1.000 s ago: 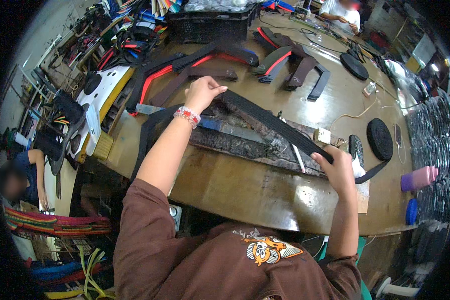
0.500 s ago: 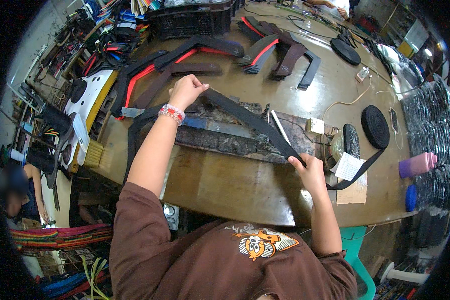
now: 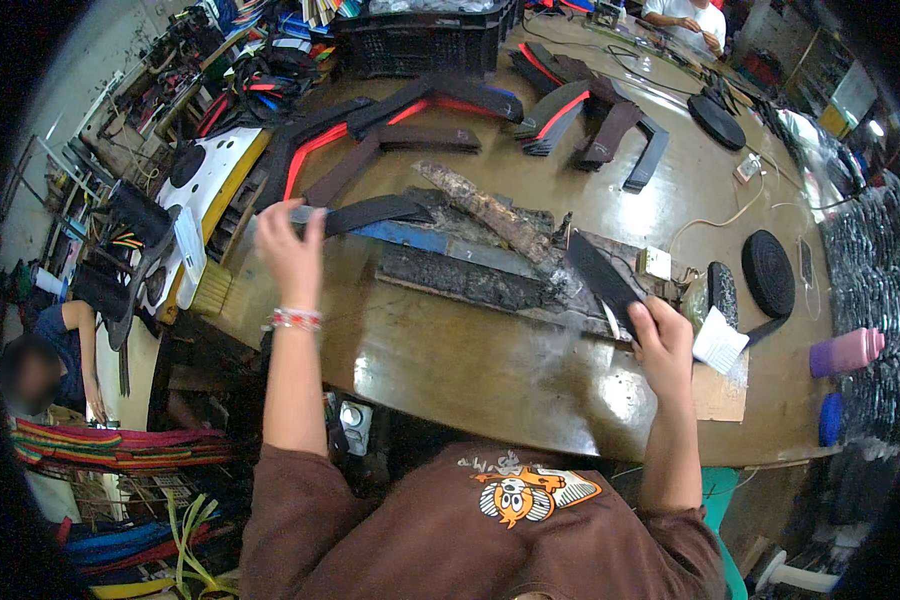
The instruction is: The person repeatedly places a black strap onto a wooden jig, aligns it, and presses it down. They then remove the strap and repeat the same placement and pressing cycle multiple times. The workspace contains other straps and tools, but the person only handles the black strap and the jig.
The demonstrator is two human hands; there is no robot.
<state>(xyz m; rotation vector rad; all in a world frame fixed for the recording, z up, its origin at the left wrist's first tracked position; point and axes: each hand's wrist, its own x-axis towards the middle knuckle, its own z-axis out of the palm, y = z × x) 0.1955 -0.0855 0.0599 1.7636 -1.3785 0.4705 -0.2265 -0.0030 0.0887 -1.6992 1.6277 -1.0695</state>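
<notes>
My right hand (image 3: 662, 340) pinches a black webbing strap (image 3: 603, 275) between thumb and fingers. Its short free end points up and left over a charred, dark work board (image 3: 470, 278). Behind that hand the webbing leads toward a coiled black roll (image 3: 769, 272) on the right of the table. At the left, my left hand (image 3: 288, 260), slightly blurred, has thumb and fingers apart beside a small grey piece (image 3: 310, 215) and the end of flat black strips (image 3: 375, 212). A rough, scorched bar (image 3: 490, 210) lies slantwise across the board.
Bent black and red strips (image 3: 420, 100) lie behind the board, with more stacks (image 3: 555, 118) to their right. A black crate (image 3: 425, 42) stands at the back. A small white box (image 3: 655, 262), a paper slip (image 3: 720, 342) and a pink-purple bottle (image 3: 847, 352) are at right. Another person (image 3: 692, 20) sits across the table.
The strap stretched between both hands now ends in a short piece at my right hand. My left hand has moved left and down, away from the board. The view has shifted slightly.
</notes>
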